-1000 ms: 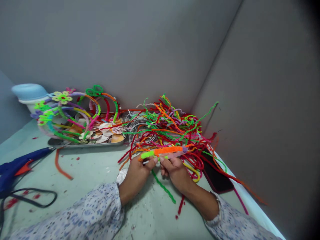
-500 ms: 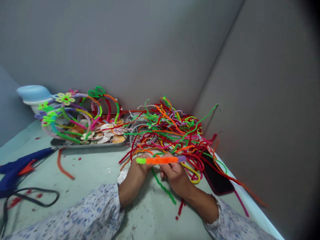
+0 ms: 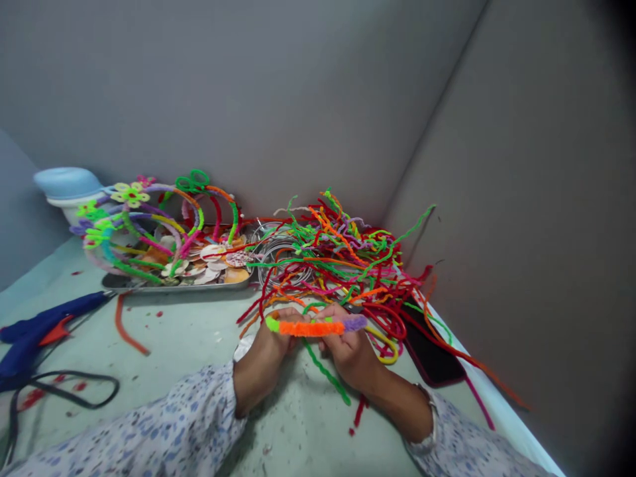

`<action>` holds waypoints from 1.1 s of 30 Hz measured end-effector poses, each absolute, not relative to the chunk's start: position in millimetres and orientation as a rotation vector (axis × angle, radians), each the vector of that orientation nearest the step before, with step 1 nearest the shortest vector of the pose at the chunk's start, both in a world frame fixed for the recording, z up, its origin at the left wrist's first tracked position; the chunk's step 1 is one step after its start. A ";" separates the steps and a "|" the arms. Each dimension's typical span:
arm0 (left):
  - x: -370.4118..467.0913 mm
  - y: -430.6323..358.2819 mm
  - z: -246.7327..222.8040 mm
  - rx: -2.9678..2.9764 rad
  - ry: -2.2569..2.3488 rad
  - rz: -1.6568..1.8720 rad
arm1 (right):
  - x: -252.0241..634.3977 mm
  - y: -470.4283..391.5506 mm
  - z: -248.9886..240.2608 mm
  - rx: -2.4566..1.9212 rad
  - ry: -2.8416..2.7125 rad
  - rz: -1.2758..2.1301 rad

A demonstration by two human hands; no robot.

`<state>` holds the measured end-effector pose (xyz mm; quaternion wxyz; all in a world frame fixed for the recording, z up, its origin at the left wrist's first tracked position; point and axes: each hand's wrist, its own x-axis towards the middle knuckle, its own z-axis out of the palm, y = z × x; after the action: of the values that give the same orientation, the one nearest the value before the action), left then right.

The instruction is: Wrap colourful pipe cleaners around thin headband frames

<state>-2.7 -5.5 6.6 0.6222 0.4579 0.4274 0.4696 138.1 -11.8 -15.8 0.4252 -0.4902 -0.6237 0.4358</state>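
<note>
A headband (image 3: pixel 311 328) wrapped in fuzzy pipe cleaner, yellow-green at the left, orange along the middle and purple at the right, is held up before me, its arch facing me. My left hand (image 3: pixel 268 348) is closed on it at the left. With bent fingers pressed together, my right hand (image 3: pixel 350 348) grips its right side. Fingertips of both hands meet behind the band, and what they pinch there is hidden. Below the hands, a loose green pipe cleaner (image 3: pixel 328 374) lies on the table.
Tangled pipe cleaners (image 3: pixel 342 245) are heaped behind my hands, beside wire coils (image 3: pixel 281 265). Finished flower headbands (image 3: pixel 173 192) stand in a metal tray (image 3: pixel 183 289) of round discs. A blue glue gun (image 3: pixel 50 324) lies left, a dark phone (image 3: pixel 437 354) right, a lidded container (image 3: pixel 69 192) back left.
The headband has turned and shifted slightly left in my hands, showing more purple and a rounder left bend. My left hand has moved a little down and left.
</note>
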 end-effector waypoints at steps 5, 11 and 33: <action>-3.6 -4.8 5.2 1.059 0.953 1.062 | 137.7 -11.3 -15.2 -1.259 -1.564 1.070; -3.3 -5.3 6.4 1.058 0.978 1.058 | 136.8 -11.4 -14.0 -1.262 -1.534 1.092; -3.9 4.0 -16.1 1.330 1.140 1.196 | 137.1 3.2 -18.9 -1.282 -1.235 1.321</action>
<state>-3.9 4.0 -16.1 0.4882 0.5473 0.4692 0.4919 137.1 3.2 -18.9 0.4460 -0.5176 -0.4986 0.5335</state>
